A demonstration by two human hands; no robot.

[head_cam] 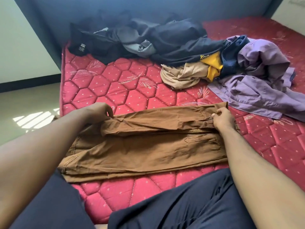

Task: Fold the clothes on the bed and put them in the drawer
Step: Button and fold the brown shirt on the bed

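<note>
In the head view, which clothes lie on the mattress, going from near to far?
Brown cotton trousers → beige ribbed knit garment → crumpled black and grey clothes pile.

Home bedroom: red quilted mattress (125,90) w/ loose clothes (165,40), plain walls (24,38).

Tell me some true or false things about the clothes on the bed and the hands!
1. Both hands hold the brown trousers. True: the left hand and right hand pinch their upper layer.
2. The purple shirt is neatly folded. False: it lies crumpled.
3. The mattress is red. True.
4. The dark clothes pile sits on the trousers. False: it lies apart, farther up the bed.
5. A beige garment lies beside something yellow. True.
</note>
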